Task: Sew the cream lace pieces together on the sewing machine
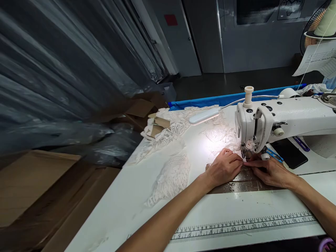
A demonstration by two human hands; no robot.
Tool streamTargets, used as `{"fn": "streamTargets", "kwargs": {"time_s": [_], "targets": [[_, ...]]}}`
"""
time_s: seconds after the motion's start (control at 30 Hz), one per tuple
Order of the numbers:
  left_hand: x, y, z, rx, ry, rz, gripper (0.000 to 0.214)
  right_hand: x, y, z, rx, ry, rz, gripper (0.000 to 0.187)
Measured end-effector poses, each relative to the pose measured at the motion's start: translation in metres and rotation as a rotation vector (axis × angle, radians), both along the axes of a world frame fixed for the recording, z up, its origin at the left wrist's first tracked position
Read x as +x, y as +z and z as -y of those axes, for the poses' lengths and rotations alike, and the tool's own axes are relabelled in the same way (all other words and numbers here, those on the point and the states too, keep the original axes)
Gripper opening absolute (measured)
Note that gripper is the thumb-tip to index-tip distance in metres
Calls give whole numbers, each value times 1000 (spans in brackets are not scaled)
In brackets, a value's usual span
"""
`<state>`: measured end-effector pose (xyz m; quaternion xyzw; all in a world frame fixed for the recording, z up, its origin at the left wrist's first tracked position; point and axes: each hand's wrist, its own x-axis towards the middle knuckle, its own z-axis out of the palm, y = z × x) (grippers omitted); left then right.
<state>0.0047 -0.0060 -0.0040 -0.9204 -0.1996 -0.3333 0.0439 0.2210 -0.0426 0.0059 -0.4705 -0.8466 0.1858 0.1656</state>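
A white sewing machine (283,119) stands on a white table (136,203), its lamp (204,115) lighting the needle area. My left hand (223,169) lies just left of the presser foot (246,154), fingers pinched together on white lace fabric (217,138). My right hand (270,171) rests to the right of the foot, fingers pressed down on the same spot; what lies under them is hidden. Both hands meet right below the needle. Loose lace pieces (170,178) lie to the left on the table.
A printed ruler (244,227) runs along the table's front edge. A black phone (290,154) and blue-handled scissors (274,154) lie under the machine arm. Cardboard boxes (34,185) and plastic sheeting (65,70) stand at the left. A thread cone (325,21) is at top right.
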Motion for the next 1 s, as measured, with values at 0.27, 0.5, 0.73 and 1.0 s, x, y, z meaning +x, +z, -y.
{"fn": "streamTargets", "kwargs": {"time_s": [0.27,0.5,0.73,1.0], "targets": [[-6,5,1,-44,-74,-89,16,-1,-1,3,80,80,77,38],[-9,9,2,-72,-48,-117,15,-7,0,7,220,49,171,37],[-14,9,0,-126,-29,-181,18,-17,5,10,246,6,212,37],[-15,12,-3,-169,34,-235,22,-25,-4,11,202,-27,270,44]]}}
